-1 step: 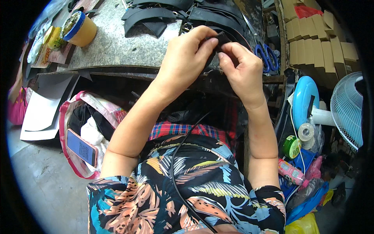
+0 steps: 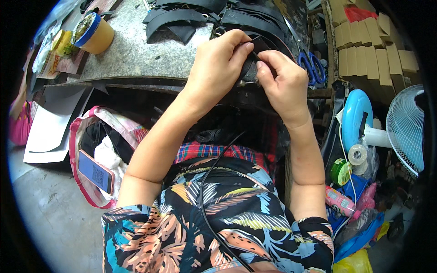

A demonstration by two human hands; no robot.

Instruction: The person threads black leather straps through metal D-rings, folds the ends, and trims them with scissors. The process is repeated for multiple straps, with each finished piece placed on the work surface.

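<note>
Both of my hands are raised over the near edge of the grey stone worktop point(image 2: 136, 57), close together. A black leather-like strap point(image 2: 259, 44) runs between them. My left hand point(image 2: 221, 61) pinches it between thumb and fingers. On the other side, my right hand point(image 2: 284, 77) grips it with bent fingers and thumb. Part of the strap is hidden behind the hands. Just beyond lie several more black straps point(image 2: 177, 19) with small metal fittings. Scissors with blue handles point(image 2: 312, 68) rest to the right of my right hand.
A tub with a blue rim point(image 2: 98, 34) stands at the worktop's far left. Below it is a pink-edged bag point(image 2: 77, 168) holding a phone point(image 2: 95, 171). On the right are stacked tan boxes point(image 2: 368, 59), a white fan point(image 2: 407, 129) and a blue round object point(image 2: 356, 118).
The strap between my fingers has shifted slightly, and its end sticks up less between the hands. My right hand has moved only a touch; the surroundings are the same.
</note>
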